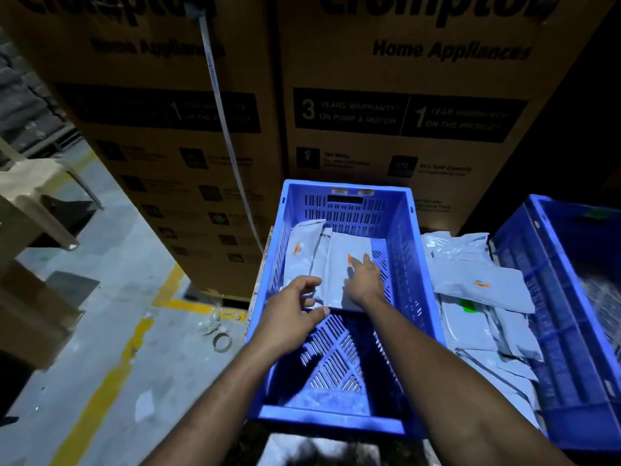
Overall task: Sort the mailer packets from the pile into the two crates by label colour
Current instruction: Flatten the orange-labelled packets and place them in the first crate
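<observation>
A blue slotted crate [416, 264] stands in front of me with grey mailer packets lying at its far end. One packet with an orange label [337, 264] lies flat under my right hand [364, 280], whose fingers are spread on it. Another orange-label packet [299, 257] leans against the crate's left wall. My left hand [292, 314] hovers over the near edge of the flat packet, fingers curled and apart, holding nothing. A pile of grey packets [477, 297] lies to the right, with an orange-label one on top and a green label showing below. A second blue crate [551, 297] stands at the far right.
Tall cardboard appliance boxes [386, 112] rise right behind the crates. A white strap [221, 122] hangs down one box. On the grey floor at left are yellow lines [107, 381], a tape roll [222, 341] and a plastic chair [37, 190].
</observation>
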`<state>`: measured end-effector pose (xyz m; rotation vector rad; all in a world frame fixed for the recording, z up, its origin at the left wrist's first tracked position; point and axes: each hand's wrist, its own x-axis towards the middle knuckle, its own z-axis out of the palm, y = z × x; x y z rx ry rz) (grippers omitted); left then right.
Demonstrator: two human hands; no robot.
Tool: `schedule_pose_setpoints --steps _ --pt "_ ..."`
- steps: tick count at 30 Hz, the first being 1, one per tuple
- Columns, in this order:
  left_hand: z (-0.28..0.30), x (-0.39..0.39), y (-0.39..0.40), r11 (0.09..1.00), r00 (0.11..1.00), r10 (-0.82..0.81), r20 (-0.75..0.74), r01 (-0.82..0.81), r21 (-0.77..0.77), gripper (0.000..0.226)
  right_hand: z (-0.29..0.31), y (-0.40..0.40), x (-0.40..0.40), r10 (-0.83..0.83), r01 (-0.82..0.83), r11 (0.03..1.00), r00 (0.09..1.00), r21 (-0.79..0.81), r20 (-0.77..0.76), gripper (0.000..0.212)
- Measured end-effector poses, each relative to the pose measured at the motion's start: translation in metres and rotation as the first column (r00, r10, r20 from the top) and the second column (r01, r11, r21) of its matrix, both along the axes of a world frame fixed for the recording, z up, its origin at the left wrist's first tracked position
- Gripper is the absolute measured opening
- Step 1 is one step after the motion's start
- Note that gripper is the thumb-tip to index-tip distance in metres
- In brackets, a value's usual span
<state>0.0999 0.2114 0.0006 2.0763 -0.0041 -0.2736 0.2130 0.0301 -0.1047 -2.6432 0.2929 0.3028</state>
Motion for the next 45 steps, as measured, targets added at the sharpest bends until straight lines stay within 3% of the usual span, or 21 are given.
schedule_pose_setpoints --steps 5,9,13,17,21,24,27,29,31,33,38,42,45 --pt "0.000 0.009 -0.010 0.999 1.000 0.024 0.005 -0.023 -0.050 0.044 0.064 -0.004 -0.016 -0.031 -0.026 0.980 0.959 0.196 0.283 0.051" --pt "0.008 0.008 -0.038 0.991 0.998 0.047 0.045 -0.041 -0.128 0.035 0.115 -0.032 -0.052 -0.025 -0.095 0.971 0.875 0.221 0.484 0.041" --pt "0.012 -0.006 -0.080 0.978 0.995 0.042 0.090 -0.022 -0.209 0.027 0.125 -0.086 -0.096 -0.128 -0.048 0.961 0.796 0.273 0.592 0.034" --pt "0.015 -0.026 -0.128 0.967 0.994 0.021 0.104 0.006 -0.256 0.024 0.096 -0.152 -0.133 -0.329 0.115 0.899 0.813 0.422 0.481 0.027" --pt "0.010 -0.046 -0.170 0.953 0.996 0.067 0.062 -0.046 -0.299 0.022 0.050 -0.202 -0.144 -0.483 0.315 0.762 0.858 0.566 0.173 0.026" --pt "0.009 -0.056 -0.191 0.947 0.992 0.112 0.054 -0.090 -0.308 0.023 0.030 -0.218 -0.132 -0.421 0.306 0.671 0.907 0.675 0.008 0.039" --pt "0.011 -0.064 -0.202 0.937 0.986 0.155 0.063 -0.126 -0.327 0.021 0.024 -0.223 -0.111 -0.407 0.353 0.452 0.899 0.819 -0.162 0.060" --pt "0.010 -0.067 -0.205 0.934 0.984 0.164 0.072 -0.131 -0.334 0.021 0.018 -0.229 -0.100 -0.415 0.388 0.390 0.884 0.835 -0.216 0.075" --pt "0.010 -0.071 -0.208 0.932 0.981 0.178 0.078 -0.142 -0.334 0.021 0.012 -0.235 -0.098 -0.427 0.408 0.472 0.881 0.781 -0.201 0.085" --pt "0.009 -0.074 -0.211 0.928 0.976 0.201 0.080 -0.164 -0.333 0.020 0.017 -0.236 -0.106 -0.467 0.391 0.508 0.874 0.767 -0.135 0.078" --pt "0.005 -0.083 -0.226 0.906 0.967 0.252 0.046 -0.219 -0.363 0.018 0.057 -0.232 -0.145 -0.691 0.239 0.331 0.720 0.913 0.062 0.038" --pt "0.011 -0.097 -0.246 0.845 0.956 0.285 -0.063 -0.282 -0.455 0.032 0.085 -0.237 -0.187 -0.588 0.064 0.315 0.796 0.947 0.142 0.015" --pt "0.015 -0.116 -0.258 0.841 0.965 0.203 -0.166 -0.259 -0.475 0.047 0.092 -0.244 -0.220 -0.525 0.013 0.289 0.838 0.957 0.147 0.019"
